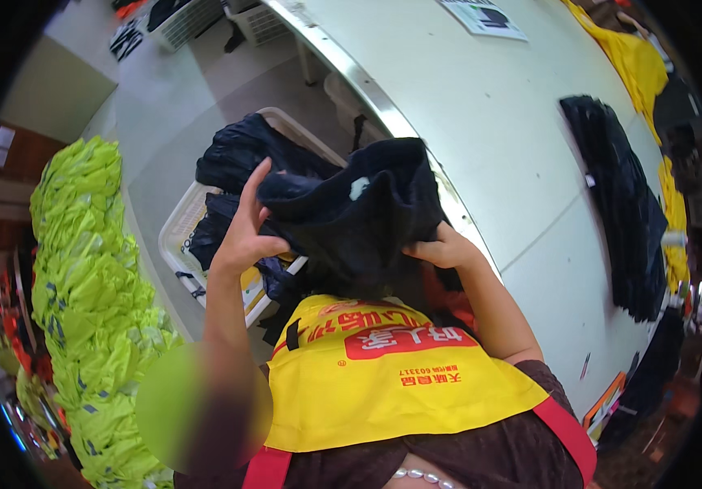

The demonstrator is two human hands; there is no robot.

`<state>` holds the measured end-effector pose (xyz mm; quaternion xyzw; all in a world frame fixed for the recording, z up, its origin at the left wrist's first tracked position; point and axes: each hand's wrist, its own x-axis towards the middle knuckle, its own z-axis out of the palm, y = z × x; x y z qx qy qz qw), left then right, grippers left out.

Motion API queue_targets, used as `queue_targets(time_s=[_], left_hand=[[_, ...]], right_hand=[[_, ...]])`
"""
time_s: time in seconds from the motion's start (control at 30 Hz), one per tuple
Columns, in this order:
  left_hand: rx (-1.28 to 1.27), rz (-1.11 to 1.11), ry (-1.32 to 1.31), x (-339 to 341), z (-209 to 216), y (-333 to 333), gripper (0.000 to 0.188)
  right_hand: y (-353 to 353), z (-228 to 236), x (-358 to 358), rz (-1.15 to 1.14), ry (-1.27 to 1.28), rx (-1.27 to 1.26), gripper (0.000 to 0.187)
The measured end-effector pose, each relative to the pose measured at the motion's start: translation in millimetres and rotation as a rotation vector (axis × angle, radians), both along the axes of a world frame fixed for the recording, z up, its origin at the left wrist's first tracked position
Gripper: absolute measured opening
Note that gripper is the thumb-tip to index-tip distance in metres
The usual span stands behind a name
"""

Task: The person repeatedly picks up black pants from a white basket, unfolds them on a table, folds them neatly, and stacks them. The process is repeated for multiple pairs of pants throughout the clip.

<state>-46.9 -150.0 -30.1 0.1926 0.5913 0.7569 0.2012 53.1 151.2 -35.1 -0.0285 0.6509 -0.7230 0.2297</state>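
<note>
A dark navy garment point(343, 220), with a small white patch near its upper edge, is lifted in front of my yellow apron. My right hand point(440, 247) pinches its lower right side, thumb and fingers closed on the cloth. At the garment's left side is my left hand point(246, 232), its thumb and fingers spread apart and touching or close to the fabric; some fingertips are hidden. Beneath and beyond it, more bundled dark garments point(245, 151) fill a white plastic basket point(178, 224).
On the right stretches a white table point(522, 155) with a metal edge, bearing a stack of dark garments point(616, 212) and yellow cloth point(632, 61). A tall pile of neon-yellow garments point(82, 285) rises at the left. Other white baskets point(180, 28) stand far back on the floor.
</note>
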Motion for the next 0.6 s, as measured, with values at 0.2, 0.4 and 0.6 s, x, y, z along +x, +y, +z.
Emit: queue_targets(time_s=[0.2, 0.4, 0.6], left_hand=[[-0.185, -0.027, 0.445, 8.5, 64.0, 75.8, 0.045], [-0.375, -0.148, 0.689, 38.5, 102.0, 108.6, 0.040], [-0.347, -0.214, 0.839, 66.8, 123.1, 132.2, 0.030]], right_hand=[[43.3, 11.0, 60.1, -0.048, 0.146, 0.142, 0.058], [99.2, 114.2, 107.7, -0.575, 0.701, 0.725, 0.052], [35.6, 134.6, 63.4, -0.266, 1.068, 1.243, 0.041]])
